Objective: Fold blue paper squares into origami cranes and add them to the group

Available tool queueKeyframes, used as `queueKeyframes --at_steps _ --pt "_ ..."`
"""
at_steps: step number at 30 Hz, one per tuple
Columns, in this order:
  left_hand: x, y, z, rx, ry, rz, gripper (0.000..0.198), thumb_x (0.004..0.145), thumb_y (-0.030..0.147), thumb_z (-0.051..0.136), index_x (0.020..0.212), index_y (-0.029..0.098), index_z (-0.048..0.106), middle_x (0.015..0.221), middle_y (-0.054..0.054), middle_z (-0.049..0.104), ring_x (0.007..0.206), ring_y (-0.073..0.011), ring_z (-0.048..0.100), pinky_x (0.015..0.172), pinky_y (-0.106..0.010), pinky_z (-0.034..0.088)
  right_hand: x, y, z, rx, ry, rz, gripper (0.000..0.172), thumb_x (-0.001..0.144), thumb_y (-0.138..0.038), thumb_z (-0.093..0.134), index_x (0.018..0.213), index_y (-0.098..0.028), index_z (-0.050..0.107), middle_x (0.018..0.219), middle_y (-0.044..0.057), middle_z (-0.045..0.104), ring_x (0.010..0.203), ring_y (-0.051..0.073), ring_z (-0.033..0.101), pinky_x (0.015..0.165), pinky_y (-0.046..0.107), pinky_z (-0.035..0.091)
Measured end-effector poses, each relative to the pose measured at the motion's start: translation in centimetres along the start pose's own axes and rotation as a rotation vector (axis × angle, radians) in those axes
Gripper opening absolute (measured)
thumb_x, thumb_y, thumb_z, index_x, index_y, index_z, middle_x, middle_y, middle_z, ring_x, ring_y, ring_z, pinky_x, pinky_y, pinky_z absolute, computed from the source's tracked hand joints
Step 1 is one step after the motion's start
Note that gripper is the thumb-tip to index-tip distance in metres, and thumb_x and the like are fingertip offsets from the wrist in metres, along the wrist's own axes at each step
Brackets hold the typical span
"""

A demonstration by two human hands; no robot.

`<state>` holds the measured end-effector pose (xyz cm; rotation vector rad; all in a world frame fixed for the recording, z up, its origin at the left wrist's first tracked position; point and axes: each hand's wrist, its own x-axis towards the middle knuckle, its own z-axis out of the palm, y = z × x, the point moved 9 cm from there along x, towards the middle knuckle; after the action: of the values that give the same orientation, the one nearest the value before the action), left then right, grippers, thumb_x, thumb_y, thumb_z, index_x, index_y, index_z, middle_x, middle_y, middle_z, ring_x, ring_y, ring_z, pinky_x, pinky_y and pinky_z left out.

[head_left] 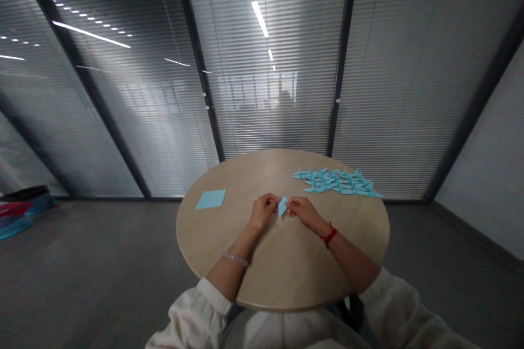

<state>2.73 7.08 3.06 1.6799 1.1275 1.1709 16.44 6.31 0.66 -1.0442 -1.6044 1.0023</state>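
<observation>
Between my two hands, over the middle of the round table, is a small folded piece of light blue paper point(282, 206), roughly kite-shaped with its point toward me. My left hand point(265, 210) pinches its left edge, fingers closed. From the other side my right hand point(303, 211) grips the right edge with thumb and fingertips. Beyond my right hand lie several light blue folded paper cranes point(338, 181), packed in rows. A flat light blue paper sheet point(210, 199) rests to the left of my left hand.
The round wooden table point(282, 283) reaches from my lap to a glass wall with blinds point(274, 120). At the far left, a dark-rimmed bin point(28, 196) and a red and blue object point(15, 218) stand on the grey floor point(123, 262). A white wall point(487, 174) is on the right.
</observation>
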Motion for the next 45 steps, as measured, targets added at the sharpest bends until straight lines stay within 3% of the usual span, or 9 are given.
queueKeyframes --at_steps 6,10,21,27,36,42,45 --pt "0.0 -0.7 1.2 -0.034 -0.103 -0.037 0.039 0.070 0.050 0.064 0.082 0.013 0.067 0.066 -0.003 0.063 0.059 -0.0129 0.057 0.054 -0.022 0.044 -0.4 -1.2 -0.2 -0.147 -0.013 -0.087 0.028 0.079 -0.039 0.056 0.063 -0.017 0.061 0.059 0.001 0.064 0.054 0.012 0.055 0.056 0.023 0.041" --pt "0.0 -1.2 1.6 0.005 -0.153 -0.045 0.046 0.067 0.056 0.065 0.076 0.011 0.070 0.058 -0.002 0.060 0.053 -0.0117 0.052 0.053 -0.022 0.040 -0.8 -1.8 0.4 -0.186 -0.045 -0.108 0.027 0.080 -0.038 0.056 0.064 -0.017 0.063 0.062 0.002 0.065 0.057 0.013 0.057 0.056 0.023 0.040" --pt "0.2 -0.2 0.2 0.036 -0.045 0.035 0.046 0.071 0.055 0.062 0.076 0.011 0.072 0.057 -0.002 0.059 0.053 -0.0108 0.047 0.053 -0.022 0.036 -0.5 -1.2 1.0 -0.056 -0.088 -0.058 0.030 0.076 -0.042 0.059 0.063 -0.016 0.066 0.056 -0.002 0.058 0.052 0.010 0.048 0.054 0.022 0.036" --pt "0.0 0.1 0.4 -0.113 -0.039 -0.035 0.051 0.062 0.059 0.069 0.074 0.010 0.072 0.061 -0.004 0.063 0.055 -0.0121 0.051 0.056 -0.023 0.041 -0.6 -1.2 1.0 -0.025 -0.083 -0.037 0.029 0.076 -0.040 0.059 0.064 -0.015 0.069 0.060 0.001 0.064 0.055 0.012 0.053 0.056 0.023 0.040" --pt "-0.3 -0.1 0.9 -0.233 -0.072 -0.116 0.050 0.048 0.054 0.080 0.069 0.009 0.073 0.060 -0.006 0.065 0.054 -0.0126 0.054 0.057 -0.024 0.042 -0.6 -2.0 0.3 -0.160 -0.034 -0.070 0.028 0.076 -0.037 0.057 0.061 -0.017 0.070 0.061 0.002 0.067 0.060 0.015 0.058 0.061 0.024 0.041" --pt "-0.1 0.2 0.4 -0.242 -0.011 -0.077 0.047 0.054 0.053 0.078 0.069 0.009 0.072 0.059 -0.005 0.066 0.053 -0.0122 0.054 0.055 -0.024 0.041 -1.1 -2.0 1.3 -0.144 -0.088 -0.019 0.028 0.075 -0.039 0.060 0.065 -0.015 0.071 0.057 -0.001 0.063 0.056 0.013 0.054 0.055 0.023 0.037" --pt "-0.4 0.9 0.6 -0.301 -0.036 -0.070 0.046 0.055 0.052 0.078 0.069 0.009 0.071 0.062 -0.007 0.067 0.054 -0.0126 0.056 0.057 -0.024 0.043 -1.3 -2.1 1.7 -0.100 -0.111 -0.030 0.027 0.075 -0.038 0.060 0.066 -0.015 0.072 0.062 0.000 0.067 0.061 0.015 0.058 0.061 0.024 0.041"
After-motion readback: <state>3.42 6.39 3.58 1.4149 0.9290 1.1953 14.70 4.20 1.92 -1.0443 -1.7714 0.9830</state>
